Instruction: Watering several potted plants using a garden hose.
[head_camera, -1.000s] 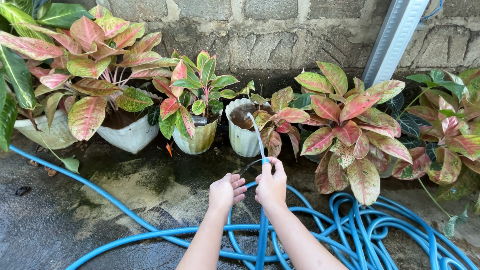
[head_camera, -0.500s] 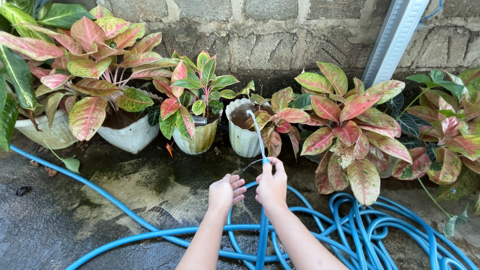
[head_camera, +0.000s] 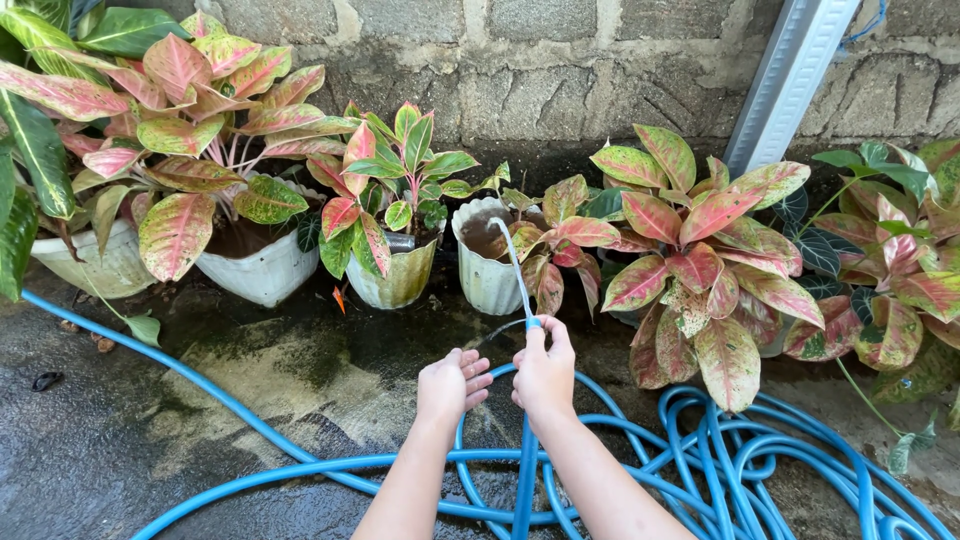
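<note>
Head view, looking down at a grey block wall with a row of potted plants along its foot. The landmark here is the small white scalloped pot near the middle of that row.

Far left of the scalloped pot, a big plant with pink and green leaves fills two pale pots. Just right of the scalloped pot, a wide plant with red and green leaves spreads low over the ground. Above and to the right of it, a grey metal downpipe slants up the wall. Just left of the scalloped pot stands a smaller plant in a greenish pot.

In front of the scalloped pot lies wet concrete floor, crossed by a long blue hose whose loops pile up to the lower right.

Directly in front of the scalloped pot, the right hand has its fingers closed around the hose end, thumb pressed over the mouth. A thin stream of water arcs from there up into the scalloped pot. Just left of the right hand, the left hand hangs loosely curled, holding nothing, its fingertips close to the right hand.
</note>
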